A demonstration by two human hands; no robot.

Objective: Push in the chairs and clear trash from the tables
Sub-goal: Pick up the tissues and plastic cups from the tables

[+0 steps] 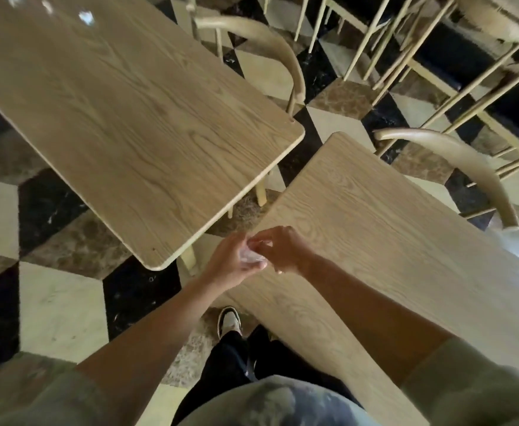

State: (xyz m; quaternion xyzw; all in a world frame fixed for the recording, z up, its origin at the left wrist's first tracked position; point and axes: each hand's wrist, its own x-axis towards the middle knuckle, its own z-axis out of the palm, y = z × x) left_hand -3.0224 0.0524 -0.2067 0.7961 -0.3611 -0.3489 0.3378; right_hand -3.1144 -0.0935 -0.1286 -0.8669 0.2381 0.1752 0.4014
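Observation:
My left hand [229, 261] and my right hand [283, 249] meet in front of me, over the near corner of the right wooden table [390, 241]. Between them is a small crumpled piece of clear plastic trash [253, 256]; the left palm cups it and the right fingertips pinch its top. A second wooden table [123, 112] lies to the upper left, with white scraps [86, 16] near its far end. One curved-back wooden chair [270, 53] stands at that table's far side, another chair [455, 167] beside the right table.
The floor [58, 309] is tiled in black, cream and brown. A narrow gap separates the two tables. More chair legs and a woven seat [498, 20] crowd the top right. My dark trousers and one shoe [229, 321] show below my hands.

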